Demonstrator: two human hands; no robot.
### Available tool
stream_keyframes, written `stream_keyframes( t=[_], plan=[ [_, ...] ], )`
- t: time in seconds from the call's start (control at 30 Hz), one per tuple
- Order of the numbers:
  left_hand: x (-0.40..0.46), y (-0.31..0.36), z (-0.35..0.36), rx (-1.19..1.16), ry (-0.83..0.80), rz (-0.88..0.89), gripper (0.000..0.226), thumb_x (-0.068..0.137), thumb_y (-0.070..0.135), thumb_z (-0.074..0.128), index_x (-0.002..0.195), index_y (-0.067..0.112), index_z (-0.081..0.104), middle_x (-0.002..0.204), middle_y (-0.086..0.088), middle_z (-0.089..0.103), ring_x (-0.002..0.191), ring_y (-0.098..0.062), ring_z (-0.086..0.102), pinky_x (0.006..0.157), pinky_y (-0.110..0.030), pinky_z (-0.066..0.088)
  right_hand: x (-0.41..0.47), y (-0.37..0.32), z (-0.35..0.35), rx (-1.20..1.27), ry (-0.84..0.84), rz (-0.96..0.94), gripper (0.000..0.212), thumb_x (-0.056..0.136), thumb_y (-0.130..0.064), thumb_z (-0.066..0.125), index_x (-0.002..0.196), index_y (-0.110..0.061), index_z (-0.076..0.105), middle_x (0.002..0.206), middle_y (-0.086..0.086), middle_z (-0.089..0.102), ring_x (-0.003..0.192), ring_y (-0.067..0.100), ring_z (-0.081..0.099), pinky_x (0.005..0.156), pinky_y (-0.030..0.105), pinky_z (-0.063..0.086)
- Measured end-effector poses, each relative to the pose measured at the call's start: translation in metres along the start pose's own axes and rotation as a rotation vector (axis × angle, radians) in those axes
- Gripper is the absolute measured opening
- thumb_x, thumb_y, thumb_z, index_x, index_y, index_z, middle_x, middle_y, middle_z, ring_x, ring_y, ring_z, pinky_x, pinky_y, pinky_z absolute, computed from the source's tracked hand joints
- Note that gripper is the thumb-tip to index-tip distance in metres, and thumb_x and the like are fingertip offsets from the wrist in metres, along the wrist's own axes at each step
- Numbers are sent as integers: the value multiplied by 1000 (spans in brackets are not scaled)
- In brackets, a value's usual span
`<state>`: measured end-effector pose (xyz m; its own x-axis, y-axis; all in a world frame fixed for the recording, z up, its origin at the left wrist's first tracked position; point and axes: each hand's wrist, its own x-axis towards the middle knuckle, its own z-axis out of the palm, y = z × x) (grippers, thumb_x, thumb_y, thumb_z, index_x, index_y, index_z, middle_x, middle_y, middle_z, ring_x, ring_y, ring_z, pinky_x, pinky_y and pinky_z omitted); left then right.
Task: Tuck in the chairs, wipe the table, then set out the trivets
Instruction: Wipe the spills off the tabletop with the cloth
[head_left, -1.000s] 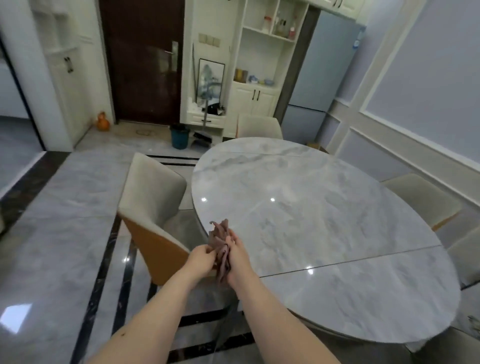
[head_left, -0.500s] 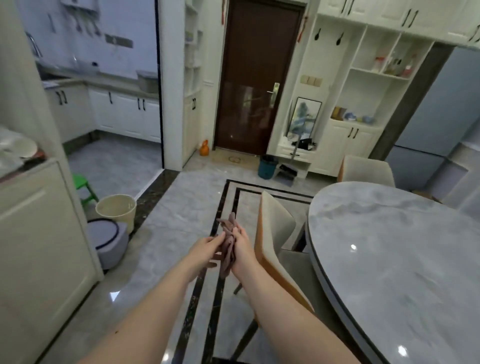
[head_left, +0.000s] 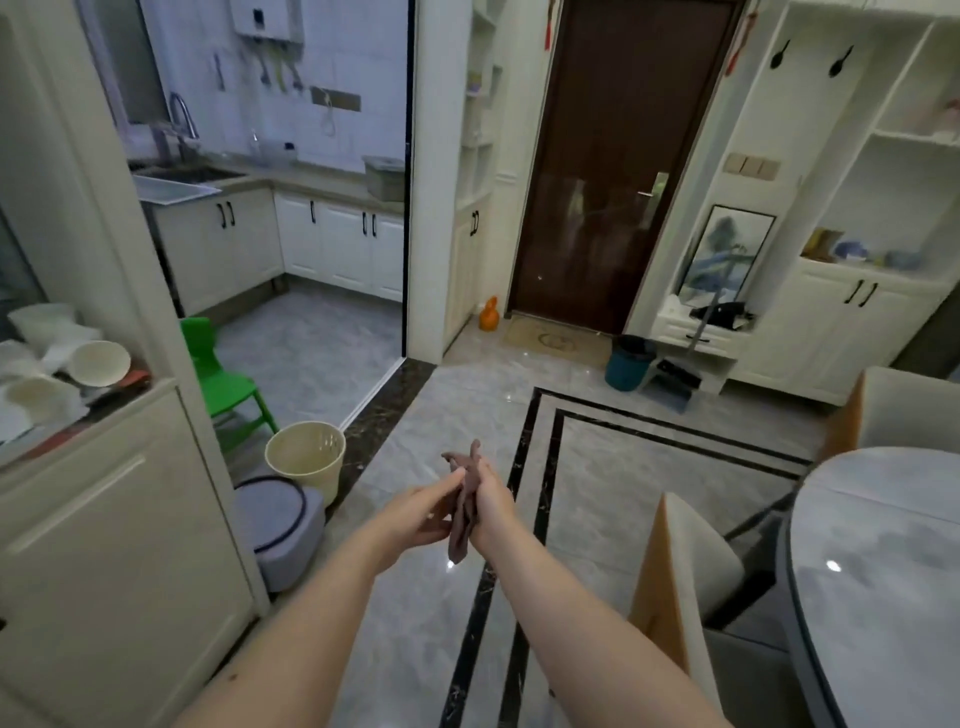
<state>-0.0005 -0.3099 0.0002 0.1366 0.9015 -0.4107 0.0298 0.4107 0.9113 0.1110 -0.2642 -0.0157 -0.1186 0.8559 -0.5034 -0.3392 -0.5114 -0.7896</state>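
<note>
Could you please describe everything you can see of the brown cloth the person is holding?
The brown cloth is a dull reddish-brown rag, soft and limp, bunched into a long crumpled strip. It hangs roughly upright in the air over the grey marble floor, left of the chair and table. The right hand grips its middle, while the left hand touches it with straightened fingers from the other side. Wrinkled ends stick out above the hands and a tail droops below them.

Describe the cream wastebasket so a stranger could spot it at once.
Find the kitchen doorway, then look down to the floor at its near edge. The cream wastebasket stands there beside the green chair, above the grey round device. It alone is open-topped with slotted sides.
</note>
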Motion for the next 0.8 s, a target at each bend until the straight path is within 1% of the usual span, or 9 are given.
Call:
stream_keyframes(
  t=[0.07,0.17,0.2,0.3,0.43,0.53,0.63,0.7,0.8],
  plan=[
    [32,15,-19,-12,3,-9,51,80,55,63,110,15,68,104,-9,71,99,-19,68,92,-34,53,30,-19,12,-15,-1,9,52,102,-41,36,129,0,53,126,21,57,111,30,58,89,36,45],
    [84,31,-41,-41,82,-20,42,88,37,60,117,7,62,97,-12,69,95,-22,66,85,-34,54,85,-38,29,23,-43,49,51,101,-43,35,110,1,60,92,15,63,78,20,60,69,26,52],
    [100,36,-46,-65,115,-24,36,93,30,54,119,5,60,95,-14,68,92,-24,65,80,-35,54,101,-43,34,12,-37,36,53,101,-44,35,109,2,60,95,15,65,82,21,62,71,26,54],
    [157,56,-66,-106,174,-42,31,100,20,38,123,7,54,89,-18,63,79,-27,61,69,-35,51,158,-60,48,-96,-53,29,64,97,-53,35,125,0,58,127,13,61,115,20,58,96,26,46],
    [235,94,-87,-262,184,-36,32,102,19,33,123,1,49,72,-16,57,66,-28,54,63,-35,44,209,-104,53,-335,-43,-82,43,102,-37,38,138,-14,44,129,0,48,129,16,41,94,21,34],
    [287,131,-91,-409,163,-68,22,101,17,33,115,4,46,83,-16,55,76,-27,54,72,-36,48,239,-142,47,-492,14,-222,28,97,-15,49,125,-11,53,122,5,56,107,13,51,74,13,42],
    [345,167,-83,-432,151,-90,27,101,16,32,120,1,44,105,-22,56,94,-33,57,81,-40,46,271,-175,29,-634,59,-357,29,87,0,52,114,-8,60,115,6,63,104,12,56,75,9,47],
    [380,182,-69,-451,119,-134,36,102,15,29,130,-3,41,125,-26,51,119,-39,50,100,-45,39,283,-195,15,-722,68,-399,29,84,-5,61,112,-11,63,112,2,64,103,9,58,82,11,45],
    [427,206,-41,-494,5,-198,31,101,15,32,116,-8,47,138,-31,42,118,-40,50,97,-46,41,311,-223,-17,-873,111,-438,42,77,-26,76,116,-19,61,115,-7,59,101,-4,53,80,5,38]
  ],
)
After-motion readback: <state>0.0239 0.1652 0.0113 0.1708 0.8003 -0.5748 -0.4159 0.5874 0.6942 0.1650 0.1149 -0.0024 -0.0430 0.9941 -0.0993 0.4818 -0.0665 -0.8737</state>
